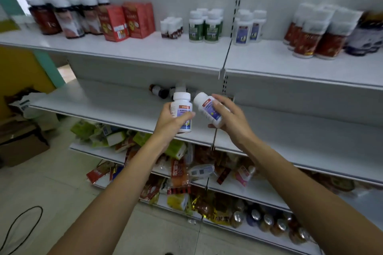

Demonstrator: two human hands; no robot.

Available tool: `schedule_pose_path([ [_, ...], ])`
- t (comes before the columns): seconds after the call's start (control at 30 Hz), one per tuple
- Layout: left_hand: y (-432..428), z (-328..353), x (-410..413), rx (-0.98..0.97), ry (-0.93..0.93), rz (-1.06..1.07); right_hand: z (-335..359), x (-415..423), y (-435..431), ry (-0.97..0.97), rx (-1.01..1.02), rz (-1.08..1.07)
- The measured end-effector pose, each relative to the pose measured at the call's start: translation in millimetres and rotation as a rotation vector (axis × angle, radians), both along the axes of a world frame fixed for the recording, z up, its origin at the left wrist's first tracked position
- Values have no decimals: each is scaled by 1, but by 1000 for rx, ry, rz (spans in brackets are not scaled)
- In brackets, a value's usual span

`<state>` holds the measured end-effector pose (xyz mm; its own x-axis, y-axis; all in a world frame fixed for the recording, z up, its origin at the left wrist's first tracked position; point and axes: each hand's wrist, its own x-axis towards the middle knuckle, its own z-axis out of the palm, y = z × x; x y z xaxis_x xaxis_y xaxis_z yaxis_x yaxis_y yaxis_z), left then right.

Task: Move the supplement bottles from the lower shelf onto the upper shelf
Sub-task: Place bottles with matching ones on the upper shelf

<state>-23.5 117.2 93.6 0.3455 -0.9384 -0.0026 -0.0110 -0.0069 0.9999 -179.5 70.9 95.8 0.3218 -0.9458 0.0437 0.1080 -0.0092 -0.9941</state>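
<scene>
White shop shelving, motion-blurred. Left hand [170, 122] grips one supplement bottle [182, 107] upright. The right hand [230, 119] has its fingers [220, 99] pinching a second bottle [206, 105], tilted, cap toward the first. Both are above the lower shelf [93, 99]. At its back sit further bottles [163, 91], possibly lying down. Risk: the tilted bottle slips from its light pinch, or knocks over crowded stock [248, 25] on the upper shelf [145, 48].

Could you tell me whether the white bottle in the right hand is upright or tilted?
Tilted: the white bottle leans, cap toward the upright bottle in the left hand.
</scene>
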Motion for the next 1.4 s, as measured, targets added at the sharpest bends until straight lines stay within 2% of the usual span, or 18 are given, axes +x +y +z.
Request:
schedule_pose_path([
  [0.2,12,56,0,-190,-29,-4,42,5,14,-137,0,127],
  [0.3,10,75,7,-276,-54,-18,57,14,8,-132,-36,156],
  [0.47,-13,91,20,-322,-140,-92,77,25,-10,-71,-168,-11],
  [0.7,-57,116,5,-371,-169,-160,105,6,-24,44,-412,-303],
  [0.8,-78,121,-9,-361,-232,-223,116,-16,-35,129,-570,-447],
  [0.97,-111,118,-33,-384,-302,-257,119,-50,-79,345,-624,-567],
  [1.17,-150,116,-44,-343,-337,-199,119,-78,-147,719,-571,-488],
  [1.4,-178,110,-46,-264,-391,-174,122,-69,-215,793,-599,-441],
])
